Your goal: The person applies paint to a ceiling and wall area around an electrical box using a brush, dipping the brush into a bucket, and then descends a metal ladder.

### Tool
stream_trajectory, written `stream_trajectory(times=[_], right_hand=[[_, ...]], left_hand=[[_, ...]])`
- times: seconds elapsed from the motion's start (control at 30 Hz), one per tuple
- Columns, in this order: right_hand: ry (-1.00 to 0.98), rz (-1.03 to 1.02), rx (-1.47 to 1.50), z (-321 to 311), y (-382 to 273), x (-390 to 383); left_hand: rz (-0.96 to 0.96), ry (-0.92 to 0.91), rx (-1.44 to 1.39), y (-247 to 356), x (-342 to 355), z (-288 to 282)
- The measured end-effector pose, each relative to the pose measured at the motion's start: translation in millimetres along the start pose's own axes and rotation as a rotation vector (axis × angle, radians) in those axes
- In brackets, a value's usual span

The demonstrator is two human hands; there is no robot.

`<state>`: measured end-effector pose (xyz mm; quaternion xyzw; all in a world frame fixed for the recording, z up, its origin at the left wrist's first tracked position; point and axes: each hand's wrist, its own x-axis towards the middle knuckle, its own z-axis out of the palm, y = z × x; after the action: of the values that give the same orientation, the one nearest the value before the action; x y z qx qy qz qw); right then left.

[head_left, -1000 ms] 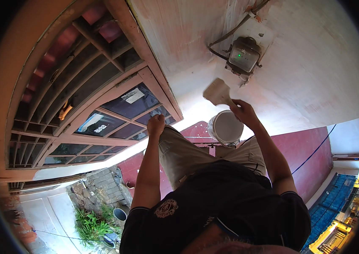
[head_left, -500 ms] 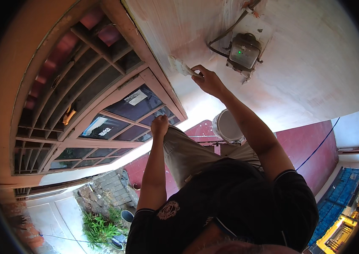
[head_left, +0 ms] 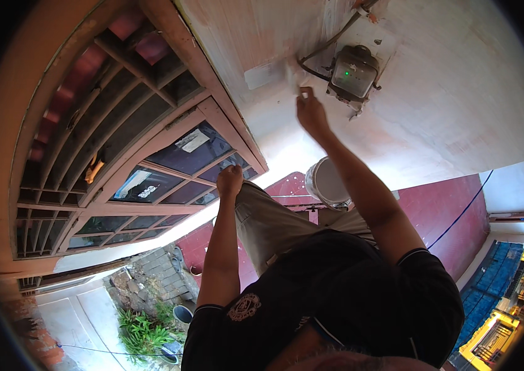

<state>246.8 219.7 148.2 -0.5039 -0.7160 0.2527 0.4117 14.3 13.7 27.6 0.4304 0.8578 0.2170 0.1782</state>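
My right hand (head_left: 313, 112) is raised to the pale wall (head_left: 435, 105), just left of and below an electric meter box (head_left: 355, 72) with a small green light. Its fingers are closed around a flat, whitish tool, blurred against the wall, so I cannot tell if it is a brush or a scraper. A lighter, straight-edged patch (head_left: 259, 76) shows on the wall to the left of that hand. My left hand (head_left: 230, 180) is closed in front of the window panes, above my trousered leg; whatever it grips is hidden.
A white bucket (head_left: 329, 181) is below my right forearm. At left is a wooden window frame (head_left: 237, 127) with slats (head_left: 104, 111) above the panes. A dark cable (head_left: 330, 43) runs to the meter box. Red floor (head_left: 441, 216), green plants (head_left: 141, 331) and paving (head_left: 163, 275) lie below.
My right hand has swung up and to the right, its tool moving off the patch on the wall towards the meter box. My left hand has barely moved; the view has shifted slightly.
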Motion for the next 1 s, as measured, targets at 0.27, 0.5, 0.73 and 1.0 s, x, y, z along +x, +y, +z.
stream_trajectory(times=[0.27, 0.5, 0.73, 1.0], right_hand=[[-0.144, -0.057, 0.127, 36.3, -61.1, -59.5], [-0.267, -0.187, 0.142, 28.3, -48.9, -39.7], [-0.063, -0.045, 0.047, -11.3, -4.3, -10.7], [-0.367, -0.227, 0.200, 6.2, -42.1, -29.5]], left_hand=[[-0.025, -0.004, 0.005, -1.2, -3.4, 0.8], [-0.017, -0.010, 0.010, -3.4, 0.3, 4.0], [-0.060, 0.016, -0.031, -8.8, -2.9, -1.0], [-0.049, 0.012, -0.007, -0.9, -1.4, 1.5]])
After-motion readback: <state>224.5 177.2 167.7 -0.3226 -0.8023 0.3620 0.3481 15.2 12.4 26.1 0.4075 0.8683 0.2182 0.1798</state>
